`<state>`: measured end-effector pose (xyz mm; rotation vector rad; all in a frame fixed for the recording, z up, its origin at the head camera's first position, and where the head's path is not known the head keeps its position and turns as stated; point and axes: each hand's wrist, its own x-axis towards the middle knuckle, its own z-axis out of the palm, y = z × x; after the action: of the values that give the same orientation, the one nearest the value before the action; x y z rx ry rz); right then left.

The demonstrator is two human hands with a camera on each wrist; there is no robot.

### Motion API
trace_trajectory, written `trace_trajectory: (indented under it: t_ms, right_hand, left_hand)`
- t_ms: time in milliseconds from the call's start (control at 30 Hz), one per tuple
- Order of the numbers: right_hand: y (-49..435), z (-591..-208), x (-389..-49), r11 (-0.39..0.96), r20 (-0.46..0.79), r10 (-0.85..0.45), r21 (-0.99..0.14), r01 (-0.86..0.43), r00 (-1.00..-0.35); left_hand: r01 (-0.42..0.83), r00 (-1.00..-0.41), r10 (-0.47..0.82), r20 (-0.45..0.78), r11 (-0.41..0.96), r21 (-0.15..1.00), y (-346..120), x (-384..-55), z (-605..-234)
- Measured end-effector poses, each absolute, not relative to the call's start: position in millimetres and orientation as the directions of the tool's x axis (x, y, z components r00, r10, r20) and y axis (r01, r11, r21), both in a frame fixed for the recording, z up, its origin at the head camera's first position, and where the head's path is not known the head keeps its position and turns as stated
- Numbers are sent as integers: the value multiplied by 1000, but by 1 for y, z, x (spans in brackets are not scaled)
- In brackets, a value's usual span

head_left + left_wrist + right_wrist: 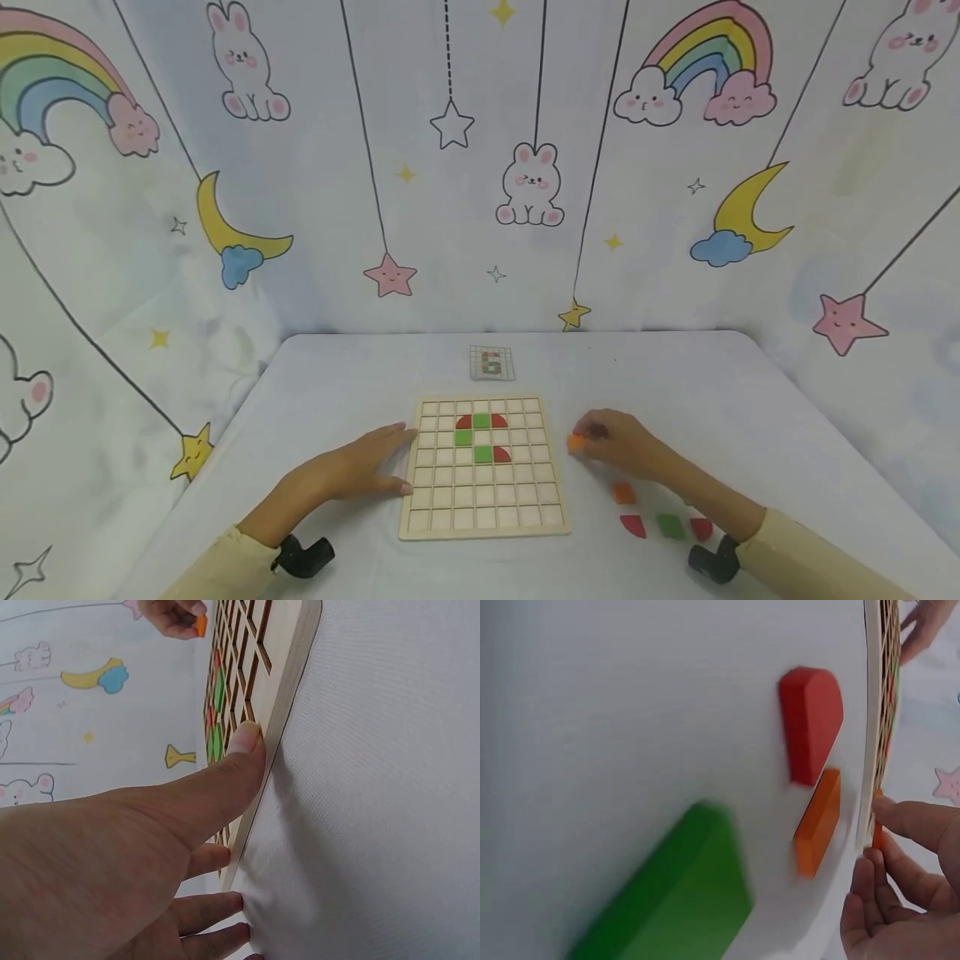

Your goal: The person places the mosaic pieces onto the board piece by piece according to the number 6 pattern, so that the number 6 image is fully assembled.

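A wooden grid board lies on the white table, with three green squares and three red quarter-round pieces in its upper cells. One green square sits between two of the red pieces in the top group. My left hand rests at the board's left edge, fingers spread; in the left wrist view the thumb presses on the rim. Just right of the board, my right hand pinches an orange piece between thumb and fingertips. The right wrist view shows only a sliver of that orange piece.
Loose on the table below my right hand are an orange square, a red quarter-round piece, a green square and another red piece, partly hidden by the wrist. Behind the board lies a grid card with a 6-like figure.
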<state>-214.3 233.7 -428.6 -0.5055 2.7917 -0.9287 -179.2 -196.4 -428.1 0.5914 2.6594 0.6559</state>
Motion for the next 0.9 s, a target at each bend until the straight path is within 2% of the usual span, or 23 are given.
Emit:
trace_trajectory:
  t_ms: [333,600,800,900]
  right_hand:
    - [171,-430,-231,715,-5,-407,-624,-315,-913]
    - [127,-428,-233,668,50,-491,-619,-413,-870]
    - [101,-434,-232,608,40,-563,-657,-446,-825]
    - [91,-433,-229,617,31,-590,-628,-475,-807]
  left_hand:
    - [279,-863,442,-247,822,496,-193,-181,-428]
    - [276,-860,442,-254,823,497,-193,-180,-425]
    - [272,-864,436,-251,825,495,-194,-180,-426]
    - [280,-864,440,-244,824,493,-194,-180,-427]
